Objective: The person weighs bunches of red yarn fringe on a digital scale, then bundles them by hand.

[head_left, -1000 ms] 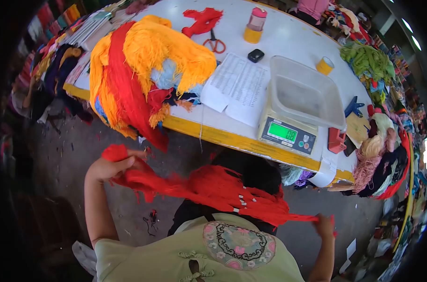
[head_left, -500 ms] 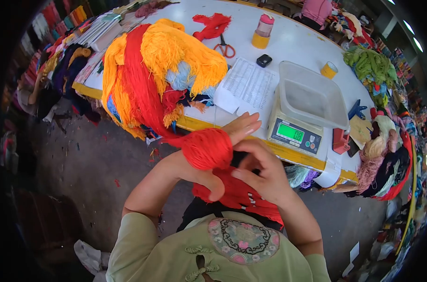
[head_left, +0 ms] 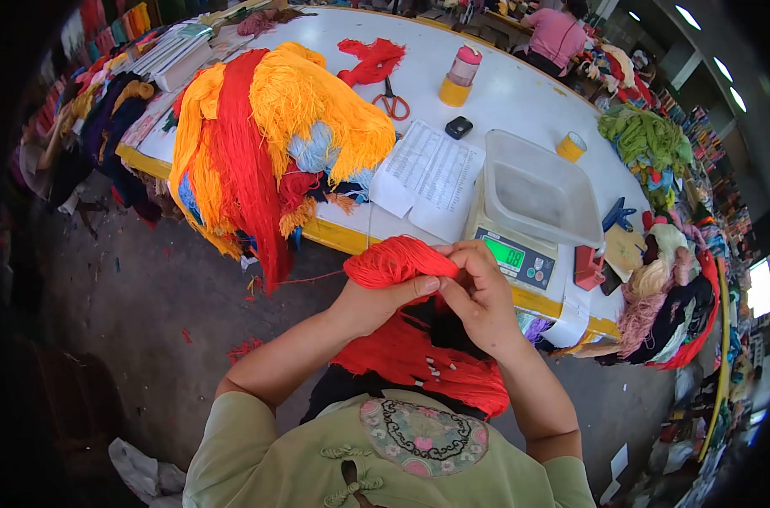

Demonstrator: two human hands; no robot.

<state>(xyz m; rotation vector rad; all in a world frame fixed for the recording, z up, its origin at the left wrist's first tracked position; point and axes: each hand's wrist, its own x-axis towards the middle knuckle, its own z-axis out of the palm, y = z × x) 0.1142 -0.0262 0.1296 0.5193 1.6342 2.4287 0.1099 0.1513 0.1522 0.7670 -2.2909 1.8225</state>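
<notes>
A bundle of red yarn [head_left: 393,260] is wrapped around my left hand [head_left: 376,303], its thumb pressed against the bundle's lower edge. My right hand [head_left: 485,300] pinches the bundle's right end, fingertips meeting the left thumb. One thin red strand runs left from the bundle toward the long red skein [head_left: 248,144] hanging over the table edge. That skein lies among orange-yellow skeins [head_left: 321,110]. More red yarn [head_left: 419,360] with small white ties rests across my lap below my hands.
On the white table [head_left: 275,32] are a digital scale [head_left: 516,256] with a plastic tub [head_left: 541,190], printed sheets [head_left: 427,178], scissors [head_left: 391,102], a black key-fob-like object [head_left: 458,127] and a pink-capped bottle [head_left: 463,72]. Green yarn [head_left: 647,135] lies right. A person in pink [head_left: 556,38] is at the far side.
My left hand has turned and closed from spread fingers around the red yarn bundle. My right hand has come to the bundle's end. The thick yarn trailing left is now one thin strand.
</notes>
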